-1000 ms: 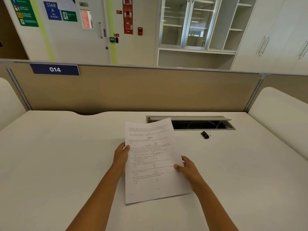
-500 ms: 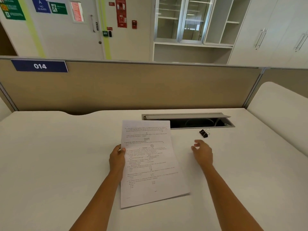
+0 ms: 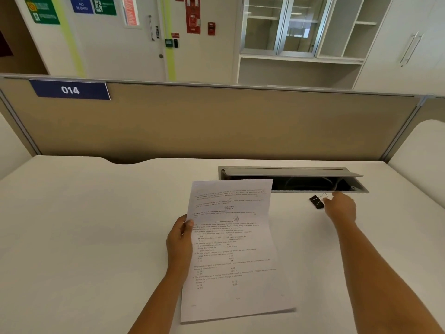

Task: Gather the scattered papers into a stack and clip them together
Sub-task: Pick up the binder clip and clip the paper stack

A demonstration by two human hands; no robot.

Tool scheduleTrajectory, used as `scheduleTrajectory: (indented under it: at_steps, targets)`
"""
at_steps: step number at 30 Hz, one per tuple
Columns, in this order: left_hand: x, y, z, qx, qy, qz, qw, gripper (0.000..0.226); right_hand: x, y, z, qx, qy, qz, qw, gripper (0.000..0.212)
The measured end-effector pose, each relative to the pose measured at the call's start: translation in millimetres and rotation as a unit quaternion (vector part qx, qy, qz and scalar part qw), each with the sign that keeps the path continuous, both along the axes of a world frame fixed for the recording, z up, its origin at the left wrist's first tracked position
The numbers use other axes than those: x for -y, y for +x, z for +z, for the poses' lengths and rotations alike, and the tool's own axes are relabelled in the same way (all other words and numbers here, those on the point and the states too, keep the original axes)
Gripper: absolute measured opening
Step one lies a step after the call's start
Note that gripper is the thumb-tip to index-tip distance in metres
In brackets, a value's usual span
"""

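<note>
White desk [image 3: 84, 237], beige partition behind w/ blue "014" tag [image 3: 70, 89]. Near edge, centre: printed papers [image 3: 231, 249], gathered in one stack, bottom edge at the desktop, top lifted and leaning toward far side. Left hand [image 3: 180, 239] closed on stack's left edge, thumb on front, fingers hidden behind. Further back, right of centre: right hand [image 3: 342, 208] stretched out, loosely open, nothing gripped, fingertips at black binder clip [image 3: 316, 201]; contact w/ clip's wire handles not clear. Clip lying on desk, apart from papers, just in front of open cable tray [image 3: 293, 178] at far edge. Beyond partition: door w/ signs, glass-front cabinets [image 3: 279, 25].
</note>
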State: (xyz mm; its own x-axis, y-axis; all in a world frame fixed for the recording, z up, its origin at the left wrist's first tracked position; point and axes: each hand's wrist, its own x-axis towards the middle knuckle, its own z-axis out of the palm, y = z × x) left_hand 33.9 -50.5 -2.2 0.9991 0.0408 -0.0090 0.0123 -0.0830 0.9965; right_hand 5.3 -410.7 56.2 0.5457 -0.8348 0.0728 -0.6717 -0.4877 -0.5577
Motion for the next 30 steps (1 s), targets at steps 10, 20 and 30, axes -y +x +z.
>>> scheduleTrajectory:
  at_steps: [10,20,30]
  targets:
    - [0.3,-0.5,-1.6,0.014,-0.010,-0.001,1.000,0.021,1.5,1.3,1.7,0.082,0.053,-0.044,0.994,0.033]
    - [0.5,-1.4,-1.3,0.022,-0.031,-0.005,0.999,0.019,-1.2,8.8,-1.0,0.088,0.074,-0.044,0.992,0.031]
    - [0.1,0.1,-5.3,0.018,-0.023,-0.007,1.000,0.022,-2.4,13.2,3.9,0.134,0.121,-0.044,0.983,0.033]
